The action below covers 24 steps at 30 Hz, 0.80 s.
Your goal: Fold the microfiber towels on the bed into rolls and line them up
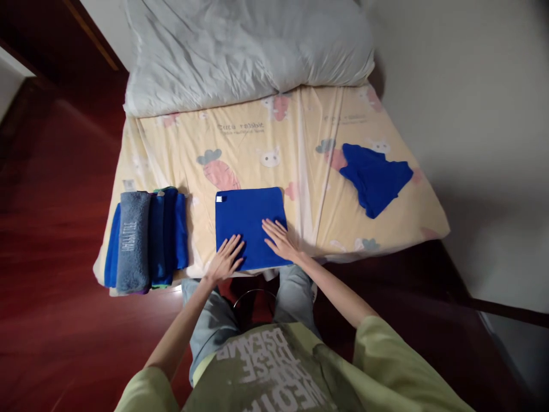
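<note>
A blue cloth (251,220) lies spread flat near the front edge of the bed, a small white tag at its far left corner. My left hand (226,258) rests on its near left part, fingers stretched out. On the right side of the same cloth lies my right hand (281,240), flat with fingers extended. Neither hand grips anything. Off to the right, a second blue cloth (375,174) sits crumpled on the sheet.
Left of the flat cloth, several folded towels stand in a pile, among them a grey fluffy towel (136,243) and a blue folded towel (180,229). A yellow printed sheet (171,151) covers the bed. A bulky grey-white quilt (253,51) lies across the far end. A wall (467,103) rises on the right.
</note>
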Each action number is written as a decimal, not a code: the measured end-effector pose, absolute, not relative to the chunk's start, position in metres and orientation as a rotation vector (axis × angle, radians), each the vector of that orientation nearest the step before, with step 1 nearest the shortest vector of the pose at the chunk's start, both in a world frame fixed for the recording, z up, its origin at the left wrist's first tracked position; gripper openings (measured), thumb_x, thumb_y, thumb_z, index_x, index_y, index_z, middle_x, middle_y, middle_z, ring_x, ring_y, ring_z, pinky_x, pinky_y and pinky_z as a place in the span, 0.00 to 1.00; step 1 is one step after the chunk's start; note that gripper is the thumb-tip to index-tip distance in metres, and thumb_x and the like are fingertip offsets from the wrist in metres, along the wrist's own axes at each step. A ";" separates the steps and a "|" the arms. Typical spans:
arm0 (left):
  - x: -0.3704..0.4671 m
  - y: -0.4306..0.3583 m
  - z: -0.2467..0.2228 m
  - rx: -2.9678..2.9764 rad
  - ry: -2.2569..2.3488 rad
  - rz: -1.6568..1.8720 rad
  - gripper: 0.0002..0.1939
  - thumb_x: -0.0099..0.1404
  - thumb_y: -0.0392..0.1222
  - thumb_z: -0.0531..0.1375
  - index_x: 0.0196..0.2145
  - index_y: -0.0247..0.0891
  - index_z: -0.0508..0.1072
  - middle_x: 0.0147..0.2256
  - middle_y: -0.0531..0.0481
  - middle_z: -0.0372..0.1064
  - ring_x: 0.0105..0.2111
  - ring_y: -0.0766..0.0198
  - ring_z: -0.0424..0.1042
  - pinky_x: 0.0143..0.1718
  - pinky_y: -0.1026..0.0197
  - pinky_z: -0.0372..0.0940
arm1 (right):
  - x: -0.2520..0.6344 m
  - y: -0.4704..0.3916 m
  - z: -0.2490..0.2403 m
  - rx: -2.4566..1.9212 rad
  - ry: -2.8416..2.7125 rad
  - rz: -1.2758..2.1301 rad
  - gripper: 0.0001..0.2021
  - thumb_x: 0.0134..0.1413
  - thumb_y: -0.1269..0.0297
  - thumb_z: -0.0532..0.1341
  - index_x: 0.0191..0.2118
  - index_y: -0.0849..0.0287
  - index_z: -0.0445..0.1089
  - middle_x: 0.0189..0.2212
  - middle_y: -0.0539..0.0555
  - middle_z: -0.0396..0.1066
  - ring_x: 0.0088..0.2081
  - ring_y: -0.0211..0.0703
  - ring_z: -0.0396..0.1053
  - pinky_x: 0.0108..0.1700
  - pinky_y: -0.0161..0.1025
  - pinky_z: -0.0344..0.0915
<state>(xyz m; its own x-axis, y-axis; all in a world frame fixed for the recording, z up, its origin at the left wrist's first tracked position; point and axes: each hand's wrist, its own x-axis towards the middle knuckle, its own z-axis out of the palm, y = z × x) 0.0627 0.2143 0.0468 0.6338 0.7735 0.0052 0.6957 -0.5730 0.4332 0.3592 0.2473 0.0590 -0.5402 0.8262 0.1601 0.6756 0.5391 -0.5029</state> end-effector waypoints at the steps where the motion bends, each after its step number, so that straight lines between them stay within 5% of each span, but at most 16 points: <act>1: 0.055 0.195 0.044 2.469 1.145 0.246 0.32 0.72 0.49 0.50 0.70 0.41 0.48 0.71 0.46 0.37 0.70 0.52 0.38 0.70 0.44 0.39 | 0.366 0.225 0.060 -1.147 -2.456 0.593 0.29 0.68 0.62 0.50 0.72 0.53 0.44 0.70 0.52 0.46 0.71 0.46 0.43 0.72 0.53 0.42; 9: 0.020 0.145 0.023 2.396 1.319 0.352 0.30 0.71 0.37 0.47 0.69 0.45 0.52 0.69 0.49 0.46 0.69 0.58 0.44 0.69 0.45 0.47 | 0.412 0.155 0.031 -1.190 -2.501 0.535 0.35 0.57 0.79 0.52 0.70 0.55 0.50 0.68 0.54 0.52 0.68 0.46 0.50 0.70 0.55 0.48; 24: 0.016 0.157 0.021 2.223 1.338 0.544 0.38 0.54 0.24 0.46 0.61 0.40 0.67 0.64 0.49 0.59 0.66 0.61 0.55 0.67 0.45 0.54 | 0.425 0.152 0.021 -1.221 -2.300 0.644 0.33 0.53 0.83 0.46 0.63 0.58 0.64 0.63 0.54 0.61 0.66 0.41 0.56 0.68 0.51 0.57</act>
<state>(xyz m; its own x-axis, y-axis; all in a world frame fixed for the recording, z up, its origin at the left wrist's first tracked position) 0.0158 0.1567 0.0213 0.4415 0.8931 0.0860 0.6997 -0.4027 0.5901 0.4253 0.1524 0.0206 -0.5039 0.8463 0.1726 0.6336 0.4980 -0.5921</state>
